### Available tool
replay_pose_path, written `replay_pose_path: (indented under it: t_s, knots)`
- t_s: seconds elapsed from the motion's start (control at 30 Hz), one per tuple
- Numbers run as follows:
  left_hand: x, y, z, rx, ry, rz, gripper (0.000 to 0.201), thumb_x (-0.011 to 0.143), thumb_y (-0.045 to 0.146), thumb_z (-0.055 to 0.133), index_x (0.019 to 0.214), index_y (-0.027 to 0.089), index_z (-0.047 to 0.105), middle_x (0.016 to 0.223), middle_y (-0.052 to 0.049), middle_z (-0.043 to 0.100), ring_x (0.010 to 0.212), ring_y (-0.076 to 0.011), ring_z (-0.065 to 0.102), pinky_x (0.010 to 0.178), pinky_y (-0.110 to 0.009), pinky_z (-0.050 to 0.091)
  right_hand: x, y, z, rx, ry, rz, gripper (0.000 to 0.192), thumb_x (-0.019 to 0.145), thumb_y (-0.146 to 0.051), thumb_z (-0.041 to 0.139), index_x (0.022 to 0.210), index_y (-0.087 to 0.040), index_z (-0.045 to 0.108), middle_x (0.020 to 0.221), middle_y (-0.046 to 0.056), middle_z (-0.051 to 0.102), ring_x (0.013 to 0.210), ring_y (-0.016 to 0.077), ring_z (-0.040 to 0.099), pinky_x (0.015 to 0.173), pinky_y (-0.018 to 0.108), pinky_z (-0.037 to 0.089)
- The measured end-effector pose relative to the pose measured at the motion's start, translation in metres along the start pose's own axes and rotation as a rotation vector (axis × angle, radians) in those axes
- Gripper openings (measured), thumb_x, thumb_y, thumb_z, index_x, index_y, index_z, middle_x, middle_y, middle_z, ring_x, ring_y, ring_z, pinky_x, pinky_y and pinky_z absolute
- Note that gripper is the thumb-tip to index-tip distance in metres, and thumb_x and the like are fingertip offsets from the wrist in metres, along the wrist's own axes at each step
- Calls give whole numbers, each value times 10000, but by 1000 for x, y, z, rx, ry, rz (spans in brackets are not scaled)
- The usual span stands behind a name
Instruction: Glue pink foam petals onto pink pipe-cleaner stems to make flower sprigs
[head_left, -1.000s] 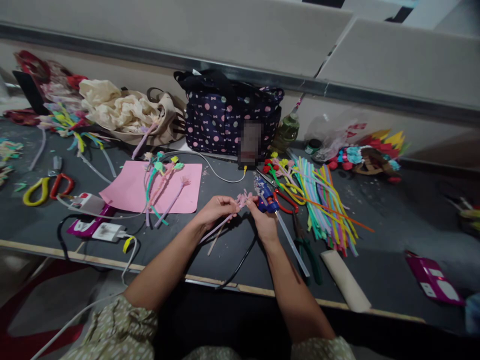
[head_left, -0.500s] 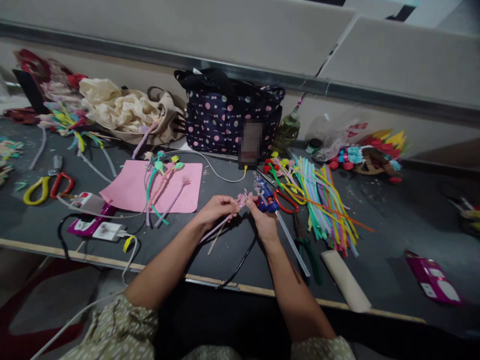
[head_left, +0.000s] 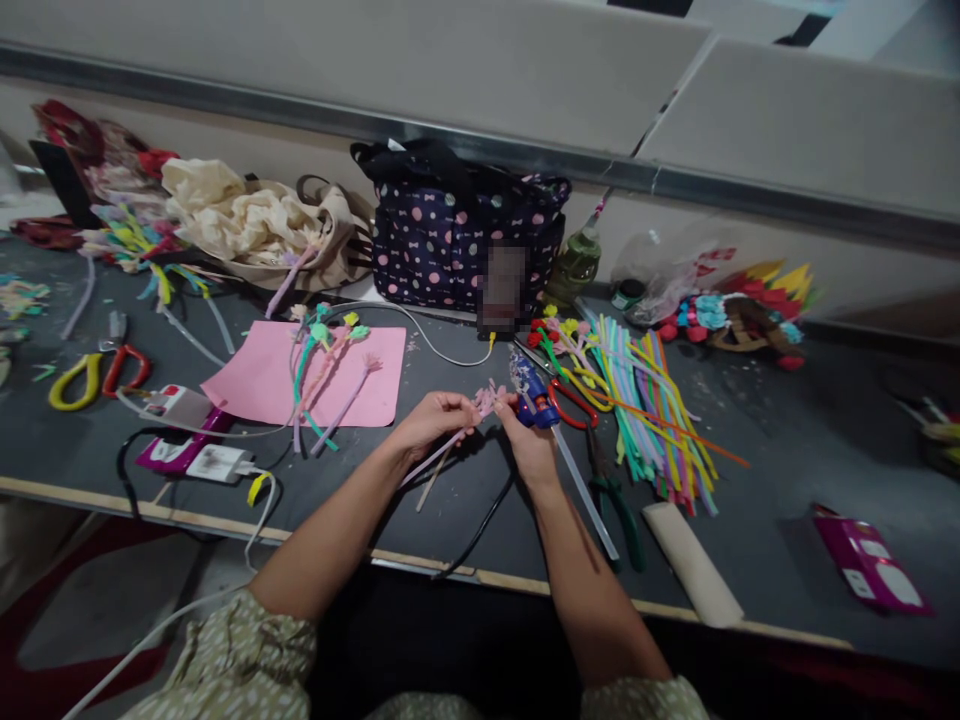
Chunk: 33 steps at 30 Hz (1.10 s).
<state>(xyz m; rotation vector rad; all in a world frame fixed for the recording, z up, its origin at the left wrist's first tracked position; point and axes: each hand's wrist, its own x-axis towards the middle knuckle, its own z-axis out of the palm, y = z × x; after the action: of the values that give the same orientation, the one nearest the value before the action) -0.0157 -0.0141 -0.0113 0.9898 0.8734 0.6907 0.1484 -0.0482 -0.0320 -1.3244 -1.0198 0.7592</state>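
Both hands meet over the dark table point(head_left: 787, 450). My left hand point(head_left: 431, 420) pinches a pink pipe-cleaner flower point(head_left: 486, 400) by its stem, which trails down and left. My right hand point(head_left: 529, 445) holds the flower's head from the right, its fingers closed on it. A blue glue gun point(head_left: 534, 392) lies just beyond my right hand, with a clear glue stick point(head_left: 585, 495) running out behind it.
A pile of coloured pipe cleaners point(head_left: 649, 400) lies right of the hands, with green pliers point(head_left: 619, 505) and a cardboard tube point(head_left: 694, 565) nearer the edge. Finished flowers rest on pink paper point(head_left: 262, 385). A polka-dot bag point(head_left: 465, 245), scissors point(head_left: 97, 370) and chargers point(head_left: 199, 455) surround it.
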Motion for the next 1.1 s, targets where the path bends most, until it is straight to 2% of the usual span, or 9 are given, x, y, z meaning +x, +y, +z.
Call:
replay_pose_path:
  t_s: [0.37, 0.57, 0.77, 0.93, 1.1]
  knots:
    - [0, -1, 0, 12, 2, 0, 159, 644, 252, 732, 720, 121, 682, 573, 5, 597, 458, -64, 499, 470, -180, 418, -4, -26, -3, -133, -24, -73, 245, 774, -403, 687, 855, -174, 659, 828, 39, 698, 738, 173, 656, 755, 318, 536]
    - [-2, 4, 1, -111, 8, -13, 236, 627, 289, 799, 711, 120, 659, 576, 9, 585, 456, -57, 488, 466, -177, 412, -6, -24, -1, -89, 13, -34, 297, 766, -450, 699, 868, -173, 669, 852, 48, 705, 737, 171, 653, 755, 312, 526]
    - [-2, 7, 0, -200, 14, -1, 287, 648, 334, 815, 765, 119, 664, 579, 14, 575, 446, -56, 476, 420, -172, 383, -1, -15, -1, 13, 125, 105, 389, 714, -508, 724, 867, -155, 666, 754, 22, 674, 536, 113, 536, 563, 269, 475]
    - [-1, 7, -2, -219, 37, 13, 349, 638, 383, 831, 791, 116, 667, 569, 25, 569, 420, -48, 462, 391, -169, 356, 4, -4, -1, 104, 94, 104, 381, 701, -513, 738, 861, -179, 650, 736, 1, 659, 503, 99, 507, 496, 243, 448]
    - [-1, 9, -3, -231, 43, 27, 362, 609, 368, 854, 784, 111, 668, 580, 8, 598, 440, -67, 509, 414, -183, 405, 3, -8, 0, 141, 82, 124, 356, 703, -507, 736, 853, -197, 644, 784, 15, 698, 496, 103, 515, 483, 243, 453]
